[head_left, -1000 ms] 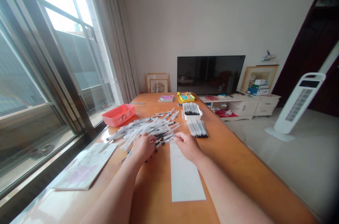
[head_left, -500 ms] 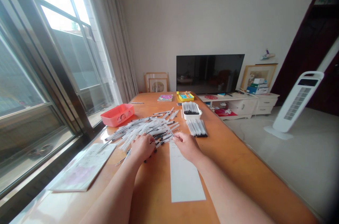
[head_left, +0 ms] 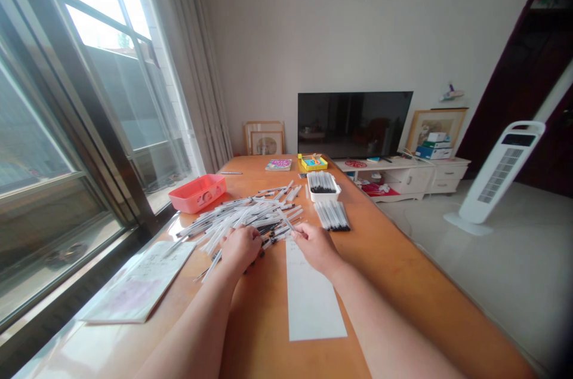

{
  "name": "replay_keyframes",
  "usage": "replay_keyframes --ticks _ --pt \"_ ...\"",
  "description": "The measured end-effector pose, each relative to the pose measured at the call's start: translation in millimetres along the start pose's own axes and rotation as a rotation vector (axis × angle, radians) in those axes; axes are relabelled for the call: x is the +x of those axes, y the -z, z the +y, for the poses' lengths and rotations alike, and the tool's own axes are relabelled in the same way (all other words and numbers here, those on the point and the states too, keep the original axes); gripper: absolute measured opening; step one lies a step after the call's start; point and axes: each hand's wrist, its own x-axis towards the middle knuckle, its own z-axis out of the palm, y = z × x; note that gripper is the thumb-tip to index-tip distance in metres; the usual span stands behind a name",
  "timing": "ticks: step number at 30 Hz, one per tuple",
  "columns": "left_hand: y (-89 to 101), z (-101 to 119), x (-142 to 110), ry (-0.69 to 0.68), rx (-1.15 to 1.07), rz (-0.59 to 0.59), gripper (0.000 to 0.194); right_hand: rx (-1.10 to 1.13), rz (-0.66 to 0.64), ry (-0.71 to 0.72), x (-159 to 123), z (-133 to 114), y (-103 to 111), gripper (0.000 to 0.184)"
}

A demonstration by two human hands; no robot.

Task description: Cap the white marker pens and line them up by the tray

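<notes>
A loose pile of clear-barrelled pens with black tips (head_left: 242, 218) covers the middle of the orange wooden table (head_left: 385, 259). My left hand (head_left: 240, 249) rests curled on the pile's near edge, its fingers hiding what lies under them. My right hand (head_left: 317, 247) is at the pile's right edge, fingers pinched on the end of a clear pen (head_left: 286, 219). A long white paper strip (head_left: 312, 295) lies under and beyond that hand. A white tray of upright pens (head_left: 321, 186) and a neat row of pens (head_left: 332, 215) stand beyond it.
A coral plastic basket (head_left: 197, 193) sits near the window, and a sheet-covered notebook (head_left: 139, 289) lies to the left. Farther back are a yellow box (head_left: 314, 163), a small book (head_left: 278, 165) and a single pen (head_left: 231, 172). The table's right edge drops to the floor.
The whole view has drifted slightly left and up. My hands stay almost where they were over the pile, and no pen has visibly moved.
</notes>
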Motion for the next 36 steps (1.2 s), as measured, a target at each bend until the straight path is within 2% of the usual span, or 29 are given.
replay_keyframes --ticks 5,9,11,14,17,20,27,36 --pt "1.3 0 1 -0.008 0.117 0.034 0.026 -0.001 -0.001 0.001 0 0 0 0.023" --pt "3.3 -6 4 -0.01 0.036 0.087 0.029 -0.004 -0.007 -0.001 -1 -1 2 0.024" --pt "3.3 -10 6 -0.032 -0.117 0.116 0.027 -0.012 -0.014 0.0 -1 -3 3 0.024" --pt "4.9 -11 5 -0.045 -0.47 0.154 0.026 -0.023 -0.033 0.0 -2 -6 4 0.024" --pt "11.2 -5 0 -0.011 -0.819 0.111 0.036 -0.028 -0.057 0.011 -3 -10 5 0.024" --pt "18.7 0 -4 0.007 -0.973 0.039 0.043 -0.032 -0.076 0.048 -4 -12 7 0.025" --pt "18.3 -5 -4 -0.008 -1.0 -0.044 0.05 -0.062 -0.073 0.134 -5 -15 9 0.023" --pt "13.6 -12 1 -0.028 -0.911 -0.023 0.058 -0.101 -0.086 0.124 -4 -15 8 0.023"
